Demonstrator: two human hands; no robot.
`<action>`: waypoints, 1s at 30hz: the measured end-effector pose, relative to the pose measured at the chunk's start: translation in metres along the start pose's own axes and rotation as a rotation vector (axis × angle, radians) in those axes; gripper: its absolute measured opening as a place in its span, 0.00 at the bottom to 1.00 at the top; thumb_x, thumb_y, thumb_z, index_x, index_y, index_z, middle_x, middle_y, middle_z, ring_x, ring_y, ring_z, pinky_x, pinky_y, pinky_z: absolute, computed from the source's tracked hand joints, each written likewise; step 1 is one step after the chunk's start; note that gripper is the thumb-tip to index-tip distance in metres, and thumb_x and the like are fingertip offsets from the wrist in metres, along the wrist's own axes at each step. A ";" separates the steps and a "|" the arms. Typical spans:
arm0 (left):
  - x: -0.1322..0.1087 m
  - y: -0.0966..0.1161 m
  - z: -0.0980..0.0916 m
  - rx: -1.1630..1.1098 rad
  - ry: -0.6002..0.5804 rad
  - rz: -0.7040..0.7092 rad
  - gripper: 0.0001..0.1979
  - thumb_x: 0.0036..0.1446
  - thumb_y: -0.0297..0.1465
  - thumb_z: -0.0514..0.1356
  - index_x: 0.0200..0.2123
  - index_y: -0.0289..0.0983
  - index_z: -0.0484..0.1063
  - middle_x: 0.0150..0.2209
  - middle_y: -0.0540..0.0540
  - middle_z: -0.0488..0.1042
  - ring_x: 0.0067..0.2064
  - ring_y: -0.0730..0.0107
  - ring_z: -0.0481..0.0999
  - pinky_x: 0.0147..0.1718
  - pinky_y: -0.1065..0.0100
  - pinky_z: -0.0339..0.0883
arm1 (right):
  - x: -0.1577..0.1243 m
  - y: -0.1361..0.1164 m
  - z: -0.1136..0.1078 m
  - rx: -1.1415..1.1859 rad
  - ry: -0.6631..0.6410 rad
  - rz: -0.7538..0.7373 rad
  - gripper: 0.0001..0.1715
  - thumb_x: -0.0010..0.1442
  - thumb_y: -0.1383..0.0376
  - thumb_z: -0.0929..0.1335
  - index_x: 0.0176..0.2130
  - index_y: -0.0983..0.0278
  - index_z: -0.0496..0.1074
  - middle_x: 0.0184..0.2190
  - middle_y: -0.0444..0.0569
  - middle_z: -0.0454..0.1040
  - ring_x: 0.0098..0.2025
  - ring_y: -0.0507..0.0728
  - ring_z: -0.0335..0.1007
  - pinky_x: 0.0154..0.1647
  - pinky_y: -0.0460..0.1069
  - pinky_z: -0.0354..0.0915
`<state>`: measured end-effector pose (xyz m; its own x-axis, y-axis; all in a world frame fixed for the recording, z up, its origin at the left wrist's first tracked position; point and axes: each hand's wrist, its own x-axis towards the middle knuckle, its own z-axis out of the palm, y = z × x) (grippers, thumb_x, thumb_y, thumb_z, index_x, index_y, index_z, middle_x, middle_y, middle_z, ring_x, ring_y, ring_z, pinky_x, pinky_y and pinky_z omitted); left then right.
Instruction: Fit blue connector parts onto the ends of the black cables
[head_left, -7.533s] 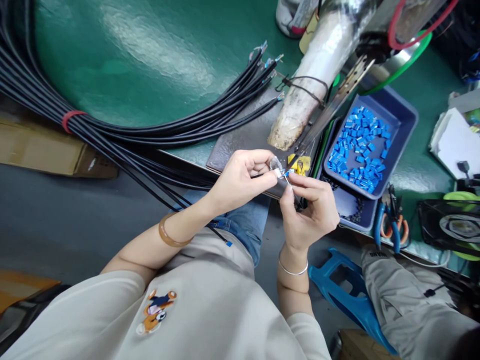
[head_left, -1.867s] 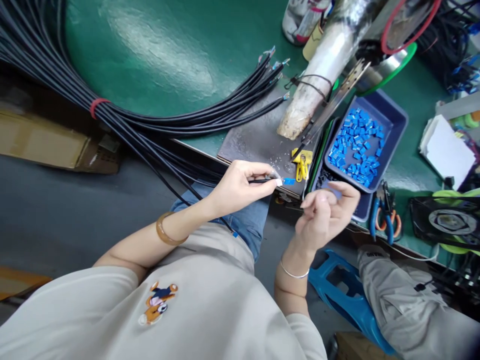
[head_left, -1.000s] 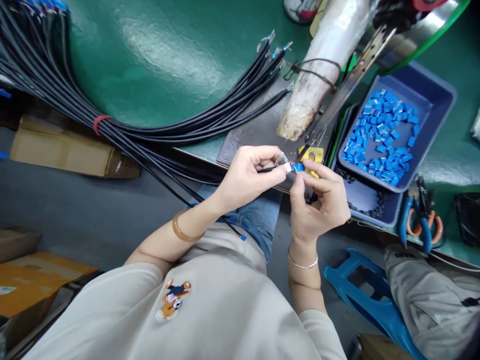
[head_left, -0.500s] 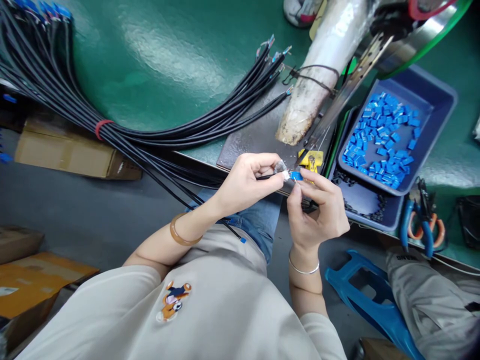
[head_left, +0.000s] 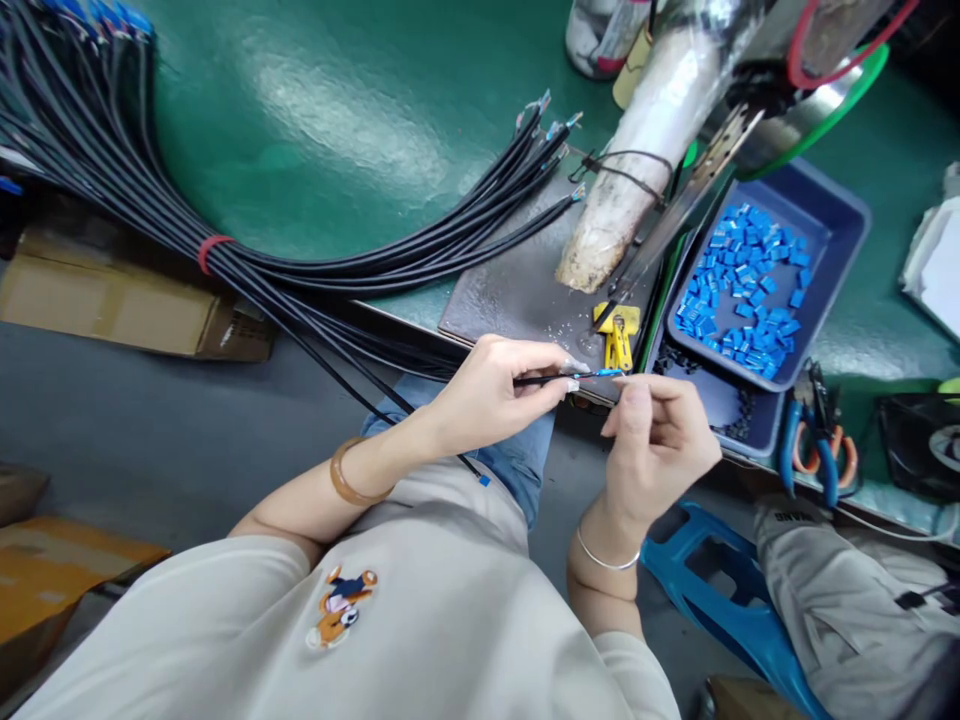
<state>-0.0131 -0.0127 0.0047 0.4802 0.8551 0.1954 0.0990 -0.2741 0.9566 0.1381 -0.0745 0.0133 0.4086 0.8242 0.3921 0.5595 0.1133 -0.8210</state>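
My left hand (head_left: 495, 395) pinches the end of a thin black cable (head_left: 544, 380), which ends in blue-tipped wires (head_left: 600, 374) pointing right. Just to the right of that tip, my right hand (head_left: 656, 440) is loosely curled with thumb and forefinger pressed together; what they hold, if anything, is too small to make out. Both hands hover at the front edge of the green bench (head_left: 337, 120). A blue tray (head_left: 780, 270) of small blue connector pieces (head_left: 742, 300) lies to the right of the hands.
A thick bundle of black cables (head_left: 247, 260) with a red tie sweeps across the bench from the left. A wrapped machine arm (head_left: 637, 150) and a yellow clip (head_left: 616, 335) sit behind the hands. Blue-handled pliers (head_left: 814, 450) lie at right. Another person's trouser leg (head_left: 840, 580) is lower right.
My right hand has drawn back from the cable tip and dropped slightly. The cable end now shows bare blue-tipped wires where a blue piece sat between the fingers.
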 end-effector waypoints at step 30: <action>-0.017 -0.009 0.010 -0.021 0.158 0.102 0.07 0.60 0.27 0.61 0.38 0.32 0.79 0.35 0.45 0.82 0.33 0.73 0.78 0.34 0.73 0.70 | -0.010 0.004 0.004 -0.036 -0.205 0.124 0.12 0.61 0.61 0.68 0.28 0.64 0.72 0.18 0.38 0.64 0.20 0.48 0.62 0.24 0.45 0.58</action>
<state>-0.0135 -0.0294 -0.0090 0.3434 0.8824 0.3217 0.0378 -0.3552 0.9340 0.1332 -0.0805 0.0046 0.3234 0.9262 0.1937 0.5407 -0.0129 -0.8411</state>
